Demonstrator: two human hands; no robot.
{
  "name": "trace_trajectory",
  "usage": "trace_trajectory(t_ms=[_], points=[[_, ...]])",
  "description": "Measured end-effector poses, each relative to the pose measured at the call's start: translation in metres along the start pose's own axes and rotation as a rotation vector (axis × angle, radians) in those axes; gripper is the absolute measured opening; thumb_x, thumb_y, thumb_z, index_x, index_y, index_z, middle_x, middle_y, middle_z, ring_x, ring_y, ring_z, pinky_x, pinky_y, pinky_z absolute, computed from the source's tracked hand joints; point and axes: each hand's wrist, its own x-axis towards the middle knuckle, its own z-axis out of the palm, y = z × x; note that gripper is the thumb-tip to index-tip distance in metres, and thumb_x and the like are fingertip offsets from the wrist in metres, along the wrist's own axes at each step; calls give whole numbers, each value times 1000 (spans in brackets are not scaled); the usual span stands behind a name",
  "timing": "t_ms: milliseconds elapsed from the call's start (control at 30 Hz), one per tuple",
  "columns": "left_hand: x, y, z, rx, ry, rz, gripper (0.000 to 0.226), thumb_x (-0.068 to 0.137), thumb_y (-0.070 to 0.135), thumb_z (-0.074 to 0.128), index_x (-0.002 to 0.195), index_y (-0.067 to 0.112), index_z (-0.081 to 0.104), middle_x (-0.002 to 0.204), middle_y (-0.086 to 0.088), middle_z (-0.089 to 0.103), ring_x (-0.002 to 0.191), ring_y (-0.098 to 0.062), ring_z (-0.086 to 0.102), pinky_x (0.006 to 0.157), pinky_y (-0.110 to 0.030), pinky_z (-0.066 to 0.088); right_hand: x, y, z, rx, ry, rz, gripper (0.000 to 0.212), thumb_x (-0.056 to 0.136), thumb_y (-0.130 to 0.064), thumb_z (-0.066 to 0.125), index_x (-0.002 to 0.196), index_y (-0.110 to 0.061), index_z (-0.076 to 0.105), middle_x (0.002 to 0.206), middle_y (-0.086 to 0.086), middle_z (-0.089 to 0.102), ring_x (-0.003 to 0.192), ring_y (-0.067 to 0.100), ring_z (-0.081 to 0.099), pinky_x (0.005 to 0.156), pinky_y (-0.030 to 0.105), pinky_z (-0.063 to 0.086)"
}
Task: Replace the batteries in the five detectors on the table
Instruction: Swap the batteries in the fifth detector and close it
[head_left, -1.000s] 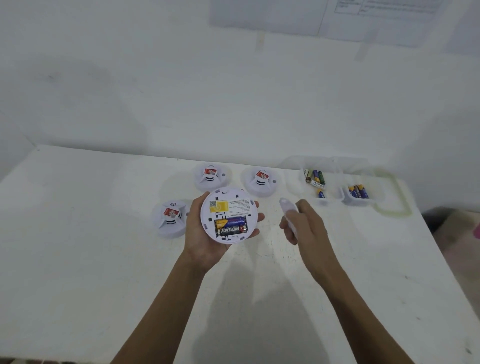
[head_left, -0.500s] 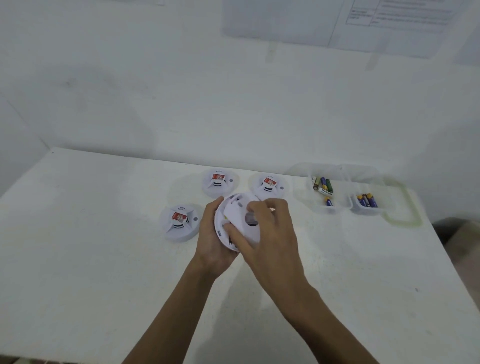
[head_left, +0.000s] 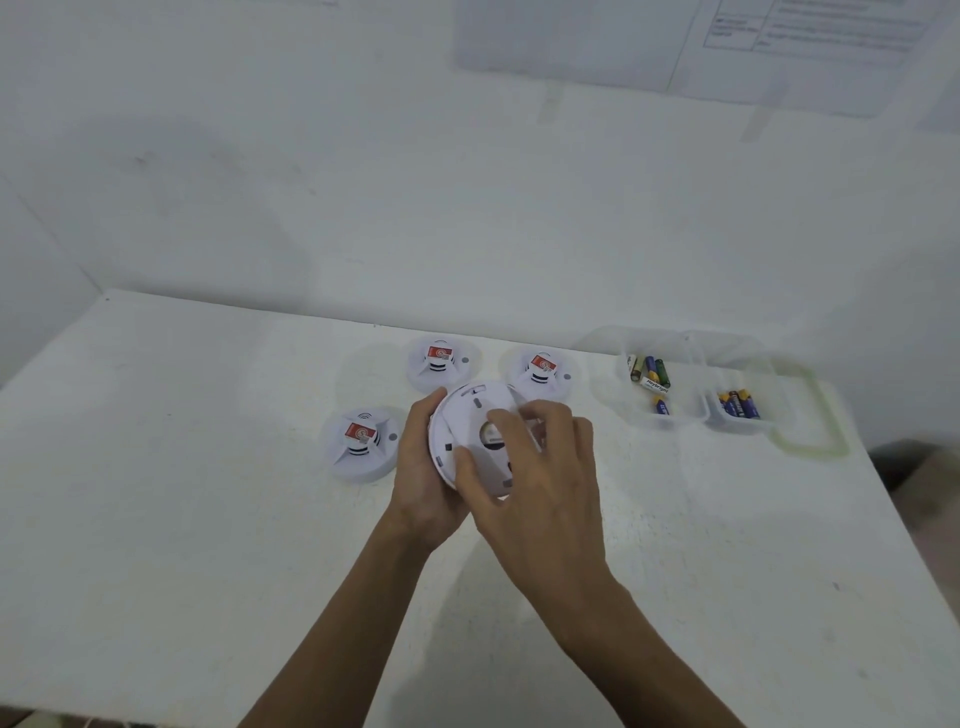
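Above the table's middle I hold a round white detector (head_left: 470, 434), its back side up. My left hand (head_left: 423, 483) cups it from the left and underneath. My right hand (head_left: 540, 483) presses a white back cover onto it, fingers spread over the plate. The battery compartment is hidden under the cover. Three more white detectors with red stickers lie on the table: one at the left (head_left: 362, 441), one at the back (head_left: 440, 362), one at the back right (head_left: 543, 370).
Two clear plastic tubs sit at the back right: one (head_left: 613, 384) with several loose batteries (head_left: 649, 370), the other (head_left: 769, 410) with blue batteries (head_left: 738, 404). A greenish lid rim (head_left: 826, 415) lies beside them. The white table (head_left: 208, 519) meets a white wall with taped papers.
A second ago the detector's back lay open with its batteries showing and my right hand held the cover apart. Now the cover sits over the back, both hands closed on it.
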Motion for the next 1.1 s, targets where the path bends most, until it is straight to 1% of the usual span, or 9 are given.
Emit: trace_trajectory(t_ms=[300,400,567,667,733,833,933,1000,1100], points=[[6,0,-5,-41,0,8,40,102,35,18,104,24,57,82,3,74,78,-16,69,60,-26,57,5,4,6,-2,5,-41,43,70,-54,65,95,-19,73,97,8,69,81,22,66,67,30,57],[5,0,-2,-8,-8,17,41,102,34,16,100,24,56,76,4,74,70,-13,71,57,-24,57,6,4,9,-1,-9,-16,43,71,-53,69,97,-19,72,98,9,68,81,22,66,66,30,57],[5,-2,-5,49,0,87,40,103,27,12,102,23,52,75,7,72,72,-12,69,57,-21,56,7,4,12,-18,-33,-25,46,69,-55,64,96,-19,72,95,10,68,79,23,66,62,31,57],[4,-1,-5,47,-17,79,46,103,30,13,102,26,58,77,6,72,77,-16,68,61,-24,57,8,4,11,-26,-39,-20,45,67,-55,66,94,-20,72,92,10,68,76,23,66,59,32,57],[4,-2,-3,99,-5,145,51,104,22,14,97,28,64,74,11,72,74,-9,69,60,-20,56,8,2,12,-14,-25,2,43,68,-55,72,94,-21,72,91,9,67,74,23,66,57,31,57],[2,-1,1,211,40,250,36,104,10,17,100,24,50,80,11,70,74,0,68,62,-14,53,9,-5,13,-6,6,74,45,67,-56,64,95,-23,71,91,9,67,73,22,67,58,32,57],[2,-1,1,174,66,254,17,95,34,37,105,28,50,97,-1,61,85,-12,66,79,-27,57,11,-11,16,-42,19,136,47,65,-59,59,94,-24,72,87,7,68,68,22,67,56,30,56],[1,-2,2,136,72,229,33,80,44,38,107,30,52,102,-3,60,93,-18,61,91,-38,50,12,-13,17,-36,15,180,48,65,-60,58,93,-24,72,84,7,68,65,21,66,54,30,56],[0,0,-1,121,79,208,31,83,45,44,107,30,54,101,-2,63,96,-19,60,90,-37,51,11,-16,13,58,-30,195,46,70,-60,58,96,-25,70,84,6,65,67,17,63,54,26,55]])
